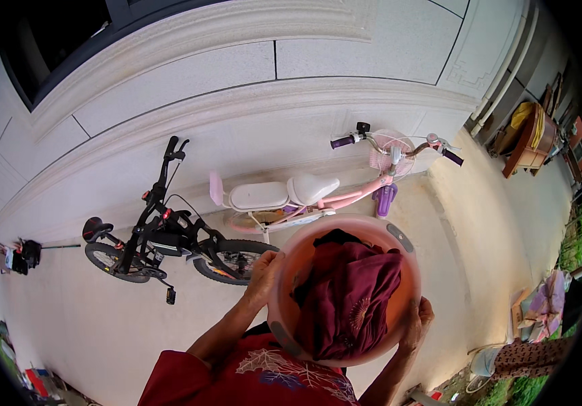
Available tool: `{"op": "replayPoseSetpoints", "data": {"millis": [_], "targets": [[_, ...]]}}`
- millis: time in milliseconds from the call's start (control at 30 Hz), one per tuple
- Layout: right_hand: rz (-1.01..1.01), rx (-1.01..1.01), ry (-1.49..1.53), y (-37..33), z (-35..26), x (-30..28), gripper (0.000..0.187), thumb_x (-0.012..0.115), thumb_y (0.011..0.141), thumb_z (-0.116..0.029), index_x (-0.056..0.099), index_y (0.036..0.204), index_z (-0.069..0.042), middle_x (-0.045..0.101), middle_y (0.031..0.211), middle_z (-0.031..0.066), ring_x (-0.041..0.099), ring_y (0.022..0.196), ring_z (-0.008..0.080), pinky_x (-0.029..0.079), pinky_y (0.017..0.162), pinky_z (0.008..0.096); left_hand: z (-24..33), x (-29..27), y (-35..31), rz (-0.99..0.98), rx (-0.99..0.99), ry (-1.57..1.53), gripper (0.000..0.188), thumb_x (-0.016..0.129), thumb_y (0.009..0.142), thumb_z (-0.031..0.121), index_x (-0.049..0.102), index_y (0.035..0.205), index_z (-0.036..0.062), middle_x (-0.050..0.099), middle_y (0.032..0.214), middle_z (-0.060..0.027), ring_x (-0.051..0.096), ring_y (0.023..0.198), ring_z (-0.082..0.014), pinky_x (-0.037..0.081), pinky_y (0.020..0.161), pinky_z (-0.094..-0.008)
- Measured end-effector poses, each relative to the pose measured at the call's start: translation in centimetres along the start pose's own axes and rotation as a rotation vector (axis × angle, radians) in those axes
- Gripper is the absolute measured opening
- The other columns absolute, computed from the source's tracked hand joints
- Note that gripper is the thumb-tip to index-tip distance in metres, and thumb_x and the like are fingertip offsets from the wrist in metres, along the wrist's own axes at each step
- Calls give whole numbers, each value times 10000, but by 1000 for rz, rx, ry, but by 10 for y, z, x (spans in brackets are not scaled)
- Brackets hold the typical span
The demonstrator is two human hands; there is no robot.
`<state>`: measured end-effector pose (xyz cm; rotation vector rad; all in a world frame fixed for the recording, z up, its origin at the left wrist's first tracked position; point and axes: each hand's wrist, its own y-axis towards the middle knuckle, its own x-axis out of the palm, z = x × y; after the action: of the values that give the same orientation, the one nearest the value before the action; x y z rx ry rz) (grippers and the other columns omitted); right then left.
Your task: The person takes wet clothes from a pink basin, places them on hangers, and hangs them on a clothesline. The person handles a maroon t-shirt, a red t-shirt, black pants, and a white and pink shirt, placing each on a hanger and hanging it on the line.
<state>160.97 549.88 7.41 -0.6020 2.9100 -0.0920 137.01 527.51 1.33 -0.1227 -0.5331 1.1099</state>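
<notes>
A round pinkish-orange plastic basin (300, 238) is held up in front of my body. Crumpled dark maroon cloth (352, 298) with a small light pattern lies in it, with some black cloth (338, 237) at its far side. My left hand (263, 275) grips the rim on the left, its fingers closed on the edge. On the lower right side, my right hand (418, 322) is wrapped round the rim, its fingers partly hidden by the basin.
A black bicycle (159, 240) stands at the left. Beyond the basin, a pink child's bicycle (315, 193) is parked along the pale wall (203, 88). Far right are a wooden cart-like object (533, 141) and a bundle (547, 304); patterned brown cloth (531, 357) hangs at the lower right.
</notes>
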Motion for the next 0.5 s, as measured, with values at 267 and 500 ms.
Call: {"op": "replayPoseSetpoints", "data": {"millis": [267, 500], "targets": [[-500, 27, -43, 124, -4, 178, 268, 547, 912, -207, 594, 945, 55, 595, 750, -4, 492, 622, 37, 385, 531, 185, 13, -78, 59, 466, 87, 2, 245, 494, 930, 248, 538, 892, 10, 551, 767, -21, 491, 668, -69, 431, 588, -231], [-846, -104, -116, 243, 37, 357, 245, 559, 887, -192, 597, 934, 45, 553, 667, -15, 452, 567, 37, 358, 492, 207, -18, -123, 128, 798, 24, -16, 289, 525, 895, 292, 552, 952, 11, 541, 765, -13, 488, 685, -74, 408, 558, -234]]}}
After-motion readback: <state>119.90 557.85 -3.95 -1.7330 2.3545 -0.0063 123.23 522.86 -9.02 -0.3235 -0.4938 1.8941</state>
